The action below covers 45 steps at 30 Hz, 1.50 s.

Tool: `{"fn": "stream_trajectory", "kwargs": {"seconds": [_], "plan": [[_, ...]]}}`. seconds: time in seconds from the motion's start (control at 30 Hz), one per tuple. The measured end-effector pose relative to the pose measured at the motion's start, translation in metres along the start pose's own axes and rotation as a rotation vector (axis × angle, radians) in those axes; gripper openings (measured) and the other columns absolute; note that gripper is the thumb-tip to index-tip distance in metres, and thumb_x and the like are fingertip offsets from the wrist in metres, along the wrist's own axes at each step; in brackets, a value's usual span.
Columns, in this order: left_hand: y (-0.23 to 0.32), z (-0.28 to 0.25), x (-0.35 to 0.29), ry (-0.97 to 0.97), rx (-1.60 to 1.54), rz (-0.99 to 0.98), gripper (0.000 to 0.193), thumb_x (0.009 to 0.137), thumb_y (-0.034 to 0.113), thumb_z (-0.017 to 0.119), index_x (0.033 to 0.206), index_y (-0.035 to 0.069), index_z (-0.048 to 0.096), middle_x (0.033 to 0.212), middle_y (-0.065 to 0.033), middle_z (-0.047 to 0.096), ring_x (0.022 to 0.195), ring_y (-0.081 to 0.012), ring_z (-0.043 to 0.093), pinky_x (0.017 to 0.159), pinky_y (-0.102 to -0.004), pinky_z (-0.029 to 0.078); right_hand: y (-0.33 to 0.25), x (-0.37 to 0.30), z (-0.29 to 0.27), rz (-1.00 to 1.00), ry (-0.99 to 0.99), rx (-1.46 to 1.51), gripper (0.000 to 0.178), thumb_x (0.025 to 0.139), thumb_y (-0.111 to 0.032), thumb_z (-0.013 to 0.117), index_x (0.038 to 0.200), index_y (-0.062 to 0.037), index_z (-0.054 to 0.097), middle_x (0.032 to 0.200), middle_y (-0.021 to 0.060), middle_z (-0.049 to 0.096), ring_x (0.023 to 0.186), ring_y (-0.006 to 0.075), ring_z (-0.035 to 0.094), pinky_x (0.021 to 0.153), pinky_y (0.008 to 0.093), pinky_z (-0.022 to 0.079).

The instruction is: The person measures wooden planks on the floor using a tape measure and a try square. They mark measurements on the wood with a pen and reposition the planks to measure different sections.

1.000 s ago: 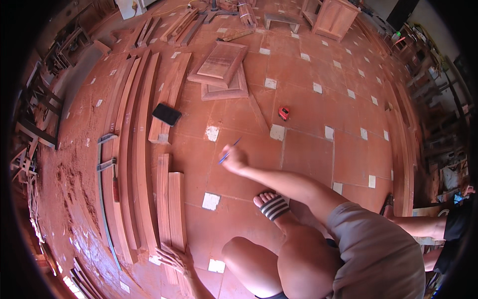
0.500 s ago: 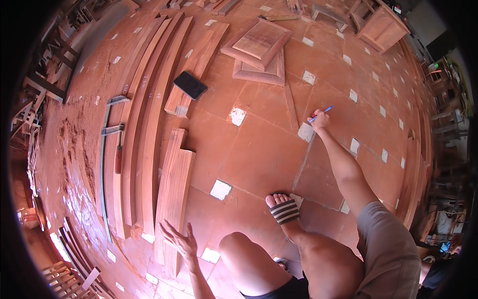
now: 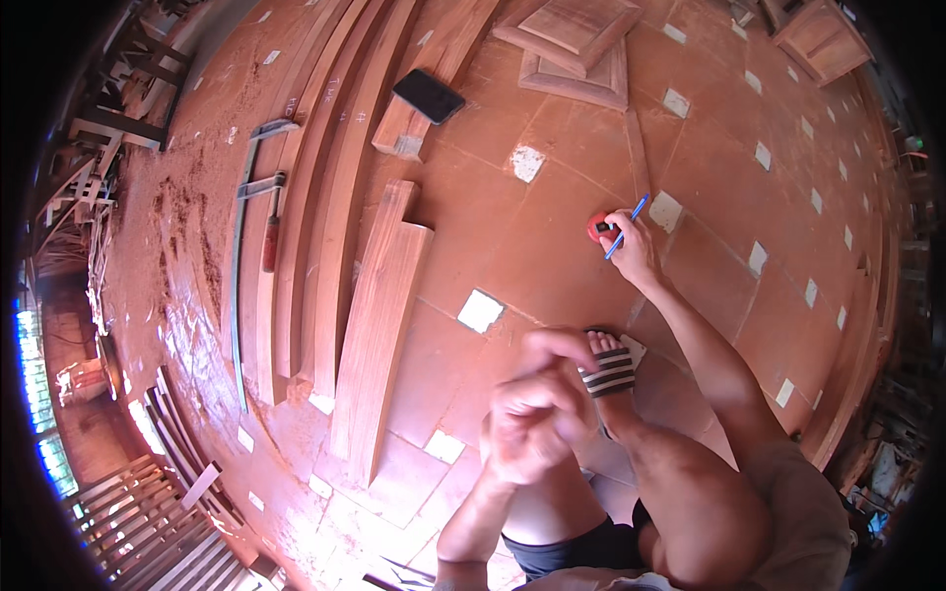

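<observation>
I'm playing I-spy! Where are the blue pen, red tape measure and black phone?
Blue pen (image 3: 639, 209), head view: upper end.
Red tape measure (image 3: 594, 226), head view: left side.
Black phone (image 3: 429, 96), head view: dark face.

Tiled floor (image 3: 483, 231) lies open btwn the short boards (image 3: 379, 335) & red tape measure (image 3: 595, 226); L hand (image 3: 537, 409) could cross there. R hand (image 3: 634, 248) blocks the tape's R side; striped slide sandal (image 3: 613, 372) obstructs nearer the body. To the L, long beams (image 3: 360, 167) & bar clamp (image 3: 270, 244) in the way; farther out, phone (image 3: 429, 96) & stacked panels (image 3: 576, 34).
</observation>
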<state>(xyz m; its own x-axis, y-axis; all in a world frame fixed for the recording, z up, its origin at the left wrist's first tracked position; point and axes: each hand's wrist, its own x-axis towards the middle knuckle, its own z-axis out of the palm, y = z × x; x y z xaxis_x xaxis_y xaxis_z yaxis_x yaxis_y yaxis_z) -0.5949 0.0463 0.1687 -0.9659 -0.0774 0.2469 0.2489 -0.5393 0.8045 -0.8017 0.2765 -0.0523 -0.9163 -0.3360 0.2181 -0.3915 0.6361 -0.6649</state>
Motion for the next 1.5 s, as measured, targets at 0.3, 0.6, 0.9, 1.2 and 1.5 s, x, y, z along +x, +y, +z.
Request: {"fn": "stream_trajectory", "kwargs": {"seconds": [0.3, 0.6, 0.9, 1.2, 1.5], "plan": [[0.043, 0.096, 0.045, -0.155, -0.936, 0.310, 0.025, 0.096, 0.027, 0.074, 0.089, 0.003, 0.073, 0.117, -0.0189, 0.058, 0.099, -0.0256, 0.055, 0.088, -0.0399, 0.046, -0.012, 0.000, 0.024, 0.020, -0.067, -0.076, 0.061, 0.079, -0.011, 0.087, 0.132, -0.0007, 0.058, 0.120, 0.0223, 0.067, 0.114, 0.0442, 0.063, 0.097, 0.0510, 0.051], [0.065, 0.132, 0.062, -0.139, -1.211, 0.522, 0.029, 0.099, 0.033, 0.075, 0.096, 0.005, 0.080, 0.112, -0.0174, 0.059, 0.080, -0.0215, 0.057, 0.072, -0.0330, 0.050, 0.022, 0.000, 0.045, 0.054, -0.155, -0.127, 0.080, 0.072, -0.010, 0.092, 0.142, -0.0030, 0.053, 0.126, 0.0237, 0.064, 0.120, 0.0454, 0.059, 0.105, 0.0528, 0.046], [0.126, 0.157, 0.159, -0.124, -0.636, 0.835, 0.025, 0.096, 0.031, 0.076, 0.099, 0.007, 0.081, 0.112, -0.0135, 0.063, 0.086, -0.0203, 0.059, 0.077, -0.0303, 0.047, 0.036, -0.003, 0.036, 0.134, -0.217, -0.219, 0.072, 0.068, -0.010, 0.089, 0.132, -0.0061, 0.056, 0.118, 0.0206, 0.065, 0.112, 0.0453, 0.060, 0.099, 0.0532, 0.050], [0.280, 0.152, 0.093, 0.150, 0.108, -0.341, 0.021, 0.092, 0.022, 0.082, 0.089, 0.001, 0.081, 0.122, -0.0166, 0.060, 0.116, -0.0282, 0.055, 0.098, -0.0418, 0.046, -0.125, -0.053, -0.193, 0.783, -0.363, -0.231, 0.030, 0.066, -0.024, 0.089, 0.086, -0.0091, 0.073, 0.085, 0.0123, 0.077, 0.087, 0.0327, 0.076, 0.080, 0.0441, 0.062], [0.350, 0.247, -0.100, 0.338, 0.658, -0.719, 0.039, 0.101, 0.037, 0.074, 0.119, 0.002, 0.076, 0.121, -0.0150, 0.071, 0.090, -0.0208, 0.070, 0.076, -0.0304, 0.057, -0.311, -0.105, -0.406, 0.781, -0.283, -0.126, 0.017, 0.065, -0.026, 0.084, 0.078, -0.0158, 0.080, 0.085, 0.0132, 0.078, 0.086, 0.0328, 0.077, 0.081, 0.0438, 0.063]]}}
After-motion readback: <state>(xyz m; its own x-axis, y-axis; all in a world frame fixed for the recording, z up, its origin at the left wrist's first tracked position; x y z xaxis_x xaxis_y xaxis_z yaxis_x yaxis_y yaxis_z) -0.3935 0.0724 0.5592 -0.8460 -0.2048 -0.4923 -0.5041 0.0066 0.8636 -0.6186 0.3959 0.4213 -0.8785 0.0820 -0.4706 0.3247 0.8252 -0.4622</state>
